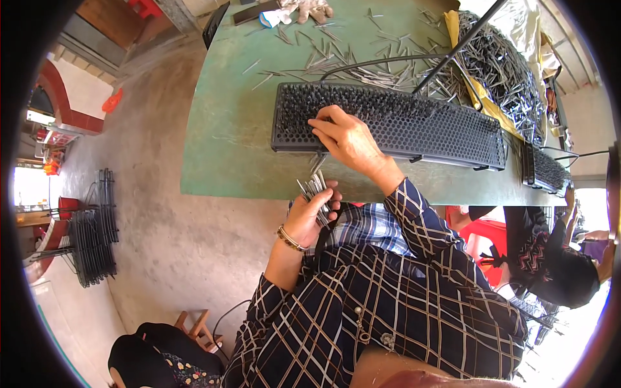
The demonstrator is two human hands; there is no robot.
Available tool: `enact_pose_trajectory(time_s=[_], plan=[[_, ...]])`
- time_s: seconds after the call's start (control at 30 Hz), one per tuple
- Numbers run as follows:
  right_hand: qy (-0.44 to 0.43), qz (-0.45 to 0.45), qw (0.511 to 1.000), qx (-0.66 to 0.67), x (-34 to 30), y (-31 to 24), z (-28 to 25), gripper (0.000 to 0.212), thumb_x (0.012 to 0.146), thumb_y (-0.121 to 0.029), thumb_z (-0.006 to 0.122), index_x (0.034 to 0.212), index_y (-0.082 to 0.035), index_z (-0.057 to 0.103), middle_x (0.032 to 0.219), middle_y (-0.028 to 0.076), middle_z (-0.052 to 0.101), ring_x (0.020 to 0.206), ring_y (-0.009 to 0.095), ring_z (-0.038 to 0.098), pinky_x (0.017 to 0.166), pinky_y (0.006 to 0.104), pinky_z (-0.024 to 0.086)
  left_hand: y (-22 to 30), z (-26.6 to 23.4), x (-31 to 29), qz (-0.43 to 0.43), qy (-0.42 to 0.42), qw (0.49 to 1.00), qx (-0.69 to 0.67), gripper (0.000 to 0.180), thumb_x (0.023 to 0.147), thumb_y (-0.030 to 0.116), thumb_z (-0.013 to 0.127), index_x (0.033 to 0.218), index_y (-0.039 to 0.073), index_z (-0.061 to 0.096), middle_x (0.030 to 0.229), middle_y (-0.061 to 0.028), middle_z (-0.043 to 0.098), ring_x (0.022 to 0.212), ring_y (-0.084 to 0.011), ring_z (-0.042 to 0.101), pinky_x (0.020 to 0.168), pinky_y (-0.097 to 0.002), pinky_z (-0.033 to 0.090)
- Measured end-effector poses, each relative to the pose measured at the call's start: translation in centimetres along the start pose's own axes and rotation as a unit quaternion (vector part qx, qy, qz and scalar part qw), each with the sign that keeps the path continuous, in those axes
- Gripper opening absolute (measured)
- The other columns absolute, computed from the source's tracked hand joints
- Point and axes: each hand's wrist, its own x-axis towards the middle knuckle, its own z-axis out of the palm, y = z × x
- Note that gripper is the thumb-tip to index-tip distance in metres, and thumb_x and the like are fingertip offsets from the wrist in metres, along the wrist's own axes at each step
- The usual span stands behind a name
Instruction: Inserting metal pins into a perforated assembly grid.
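Note:
My left hand (304,216) is closed round a bundle of thin grey metal rods (314,186), held upright just off the table's near edge. Above the left part of a long black perforated rack (446,139), my right hand (352,142) has its thumb and fingers pinched together among the pin tips; whatever they grip is too small to make out. Short dark pins (323,97) stand closely packed in the rack's left and far holes. Toward its right and near side the holes show bare.
Loose rods (388,61) lie scattered over the green table (223,142). A large heap of them (504,64) sits at the right, edged by yellow sheeting (482,94). A second rack (543,169), a co-worker (559,265), gloves (314,10) and stacked black frames (94,239) surround the space.

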Motion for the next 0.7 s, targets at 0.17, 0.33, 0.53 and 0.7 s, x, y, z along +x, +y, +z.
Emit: enact_pose_trajectory(time_s=[0.17,0.33,0.53,0.7], plan=[[0.046,0.110,0.989,0.084,-0.3,-1.4,-0.7,0.019,0.082,-0.011,0.066,0.098,-0.002,0.066,0.090,0.009,0.058,0.066,0.020,0.058,0.060,0.0295,0.048,1.1,0.6,-0.5,0.022,-0.006,1.000,0.011,0.026,0.090,0.014,0.055,0.112,0.001,0.054,0.086,-0.0066,0.060,0.073,-0.0127,0.056,0.056,-0.0244,0.045],[-0.147,0.198,0.938,0.245,-1.9,-2.4,-2.1,0.018,0.083,-0.014,0.067,0.092,0.001,0.067,0.079,0.007,0.062,0.067,0.012,0.056,0.058,0.0264,0.045,1.7,0.8,-0.6,0.062,-0.023,0.997,0.028,0.021,0.091,0.015,0.053,0.108,0.002,0.055,0.088,-0.0082,0.062,0.074,-0.0131,0.058,0.056,-0.0239,0.046],[-0.141,0.384,0.820,0.400,-3.3,-2.1,-2.1,0.022,0.080,-0.015,0.070,0.089,0.004,0.068,0.080,0.008,0.067,0.072,0.010,0.059,0.063,0.0246,0.048,2.1,1.8,-0.9,0.057,-0.002,0.997,0.047,0.021,0.091,0.018,0.054,0.107,0.004,0.055,0.093,-0.0109,0.065,0.079,-0.0157,0.062,0.057,-0.0252,0.051],[-0.111,0.366,0.822,0.422,-3.2,-2.0,-2.6,0.019,0.082,-0.011,0.067,0.096,0.002,0.066,0.083,0.007,0.067,0.076,0.010,0.061,0.068,0.0233,0.050,1.8,1.4,-0.4,0.072,0.016,0.995,0.070,0.023,0.091,0.019,0.054,0.109,0.005,0.054,0.094,-0.0116,0.066,0.079,-0.0153,0.063,0.057,-0.0250,0.051]])
